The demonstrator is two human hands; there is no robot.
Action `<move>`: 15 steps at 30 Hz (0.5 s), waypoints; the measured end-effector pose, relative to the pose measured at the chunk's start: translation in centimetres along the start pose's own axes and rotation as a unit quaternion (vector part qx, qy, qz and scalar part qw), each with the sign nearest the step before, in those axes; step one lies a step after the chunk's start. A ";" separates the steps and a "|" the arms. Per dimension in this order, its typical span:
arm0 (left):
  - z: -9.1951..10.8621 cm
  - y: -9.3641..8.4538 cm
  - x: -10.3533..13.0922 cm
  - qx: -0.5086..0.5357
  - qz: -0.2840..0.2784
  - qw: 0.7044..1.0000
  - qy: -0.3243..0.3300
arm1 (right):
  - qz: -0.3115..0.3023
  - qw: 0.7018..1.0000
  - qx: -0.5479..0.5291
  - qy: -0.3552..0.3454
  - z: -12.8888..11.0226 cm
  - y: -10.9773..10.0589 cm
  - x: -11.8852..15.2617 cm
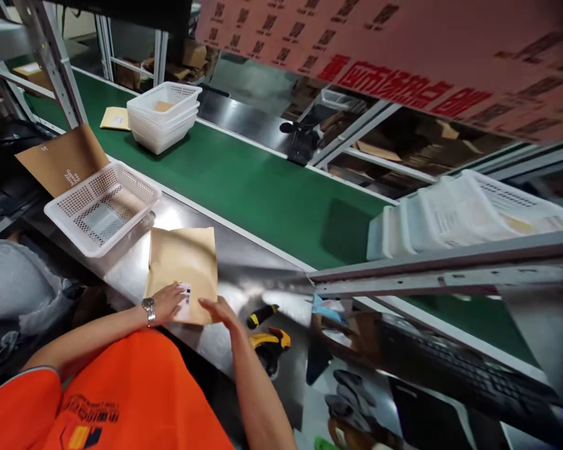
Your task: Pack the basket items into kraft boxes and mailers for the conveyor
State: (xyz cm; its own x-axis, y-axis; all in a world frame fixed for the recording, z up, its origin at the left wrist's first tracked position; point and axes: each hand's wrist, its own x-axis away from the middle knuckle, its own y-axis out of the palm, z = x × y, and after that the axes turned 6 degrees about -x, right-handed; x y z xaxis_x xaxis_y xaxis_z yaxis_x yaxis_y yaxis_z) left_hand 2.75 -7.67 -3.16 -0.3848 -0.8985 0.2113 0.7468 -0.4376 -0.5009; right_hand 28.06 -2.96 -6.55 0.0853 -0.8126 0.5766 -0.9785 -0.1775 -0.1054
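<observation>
A tan padded envelope (182,256) lies on the steel bench, with a white printed label (184,306) near its lower edge. My left hand (167,302), with a metal watch at the wrist, rests flat on the envelope, its fingertips on the label. At the envelope's lower right corner is my right hand (218,310), its thumb and fingers closed round the edge. An empty white perforated basket (94,219) stands to the left of the envelope, beside a brown cardboard mailer (70,162).
Beyond the bench runs a green conveyor (244,187) with stacked white baskets (162,125), another envelope (115,119) and more baskets (431,219) at right. A yellow-black cutter (261,316), yellow tape dispenser (272,342), gloves (349,397) and keyboard (473,369) lie to the right.
</observation>
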 end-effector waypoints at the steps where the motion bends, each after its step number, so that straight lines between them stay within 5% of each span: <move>1: 0.3 0.5 -0.4 -0.068 -0.015 0.997 0.027 | -0.035 0.999 -0.027 0.002 0.2 0.3 0.5; 4: 1.0 2.2 -1.1 -0.241 -0.043 0.969 0.042 | -0.128 0.977 -0.169 0.003 0.8 1.7 2.1; 8: 1.8 3.7 -1.2 -0.313 -0.022 0.948 0.046 | -0.182 0.939 -0.292 -0.009 1.3 2.3 4.3; 12: 2.4 3.8 -1.0 -0.311 0.046 0.948 0.051 | -0.158 0.940 -0.300 -0.026 0.0 -1.3 5.0; 15: 1.8 3.1 -0.6 -0.315 0.138 0.939 -0.011 | -0.100 0.953 -0.274 -0.083 -4.4 -5.9 2.6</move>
State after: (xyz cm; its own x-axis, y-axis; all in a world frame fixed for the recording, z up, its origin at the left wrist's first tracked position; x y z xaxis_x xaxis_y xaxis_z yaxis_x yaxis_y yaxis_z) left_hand 6.28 -8.59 -3.32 -0.2069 -0.9783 0.0150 0.3436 -0.0870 -0.9351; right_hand 33.23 -1.58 -0.89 0.2647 -0.8773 0.4003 -0.8871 -0.0588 0.4577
